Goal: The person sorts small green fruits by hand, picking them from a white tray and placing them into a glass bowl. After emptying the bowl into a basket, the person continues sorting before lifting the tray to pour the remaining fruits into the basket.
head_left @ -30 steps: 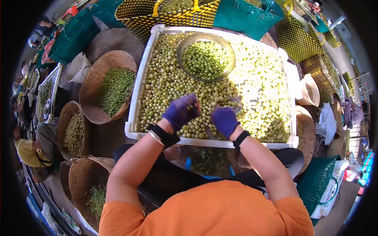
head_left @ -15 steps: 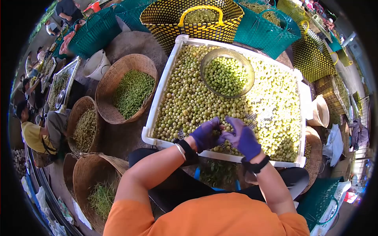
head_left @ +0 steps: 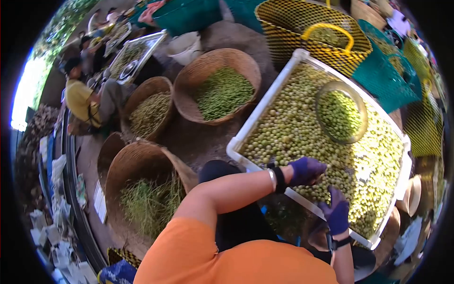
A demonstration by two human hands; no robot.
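Note:
A white perforated tray [head_left: 265,109] full of small green round fruits stands in front of me, with a round metal sieve bowl [head_left: 341,117] of the same fruits lying on top. My left hand [head_left: 306,170], in a purple glove, is curled closed over the fruits near the tray's front edge; what it holds is hidden. In a matching purple glove, my right hand [head_left: 337,211] hovers over the tray's near right part with fingers loosely apart, holding nothing that I can see.
To the left stand woven baskets: one with green fruits [head_left: 218,90], one with paler fruits [head_left: 149,111], one with green stems [head_left: 146,196]. Yellow-black [head_left: 312,28] and teal plastic baskets [head_left: 385,75] stand behind the tray. A person in yellow [head_left: 82,99] sits far left.
My view has swung to the left, so the tray now lies to the right. My hands, close together before, have come apart; the right one has dropped toward the tray's near edge.

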